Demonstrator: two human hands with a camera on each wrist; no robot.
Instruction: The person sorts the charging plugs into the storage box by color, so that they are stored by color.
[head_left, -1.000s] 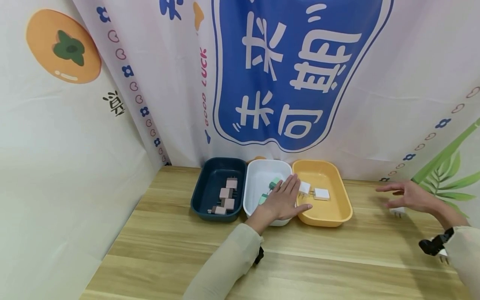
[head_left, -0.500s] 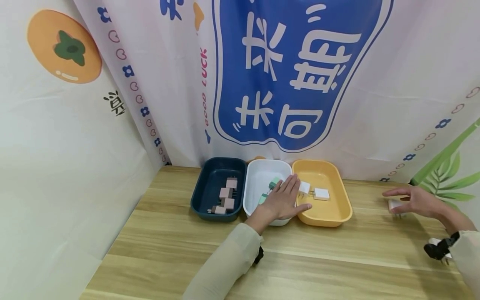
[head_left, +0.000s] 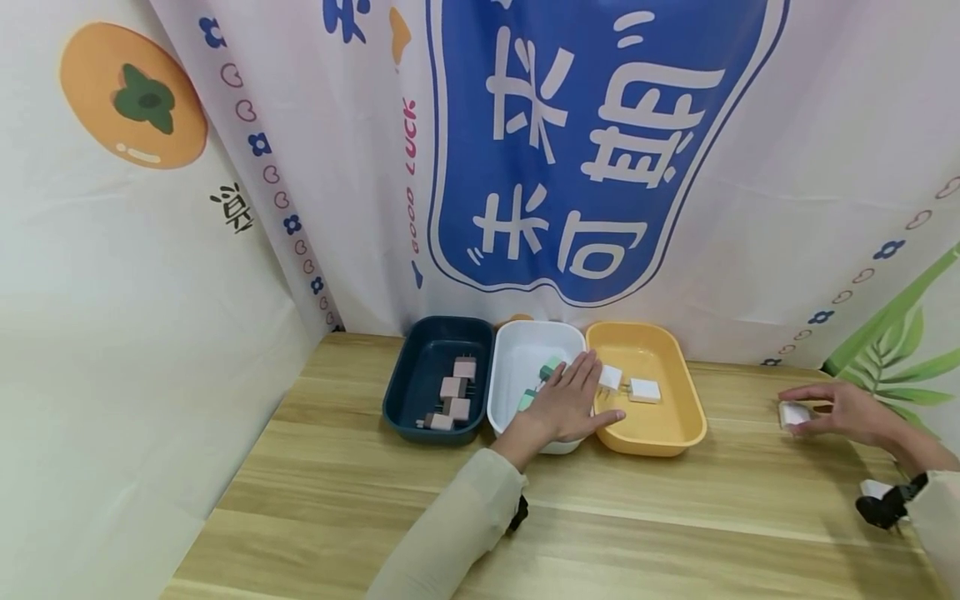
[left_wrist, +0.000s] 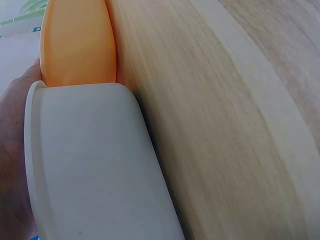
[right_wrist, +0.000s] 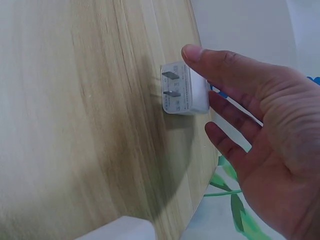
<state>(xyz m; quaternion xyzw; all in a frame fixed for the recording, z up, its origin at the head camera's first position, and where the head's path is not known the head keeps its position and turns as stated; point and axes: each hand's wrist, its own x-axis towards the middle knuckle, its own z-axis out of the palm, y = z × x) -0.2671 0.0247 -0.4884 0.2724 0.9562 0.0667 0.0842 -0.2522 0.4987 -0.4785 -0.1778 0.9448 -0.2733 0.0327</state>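
My left hand (head_left: 564, 402) lies with straight fingers across the neighbouring rims of the white tray (head_left: 501, 358) and the yellow tray (head_left: 693, 417). Green-topped chargers (head_left: 552, 368) show partly under it; white chargers (head_left: 644, 390) lie in the yellow tray. At the right, thumb and fingers of my right hand (head_left: 851, 412) pinch a white charger (head_left: 795, 415) by its sides. The right wrist view shows that charger (right_wrist: 186, 90) with its two metal prongs facing the camera; the index finger is mostly hidden. Whether it touches the table is unclear.
A dark blue tray (head_left: 395, 392) with several pink chargers (head_left: 453, 387) stands left of the white tray. Another white charger (head_left: 873, 489) lies by my right wrist, partly covered by the black wrist camera (head_left: 885, 507). A printed curtain (head_left: 750, 250) hangs along the table's back edge.
My right hand has moved right and slightly down, and its thumb and fingers have closed around the white charger. My left hand has stayed in place on the trays.
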